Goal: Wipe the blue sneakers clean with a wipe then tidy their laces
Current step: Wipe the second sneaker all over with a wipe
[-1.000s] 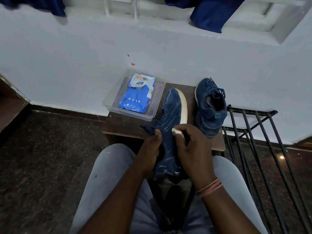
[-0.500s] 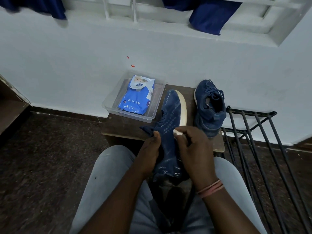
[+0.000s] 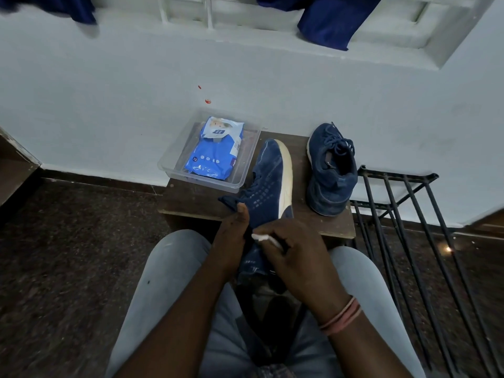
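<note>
— Head view: what do the hands hold?
— A dark blue knit sneaker with a cream sole (image 3: 268,184) lies on its side, toe on the small brown wooden worktop (image 3: 196,199), heel toward the lap. The left hand (image 3: 230,241) grips its upper, thumb up. The right hand (image 3: 291,259) pinches a crumpled white wipe (image 3: 261,238) against the shoe.
— And the other one?
— The second dark blue laced sneaker (image 3: 331,170) stands upright at the worktop's right, near a clear plastic tray (image 3: 174,166) holding a blue wipes packet (image 3: 215,148).
</note>
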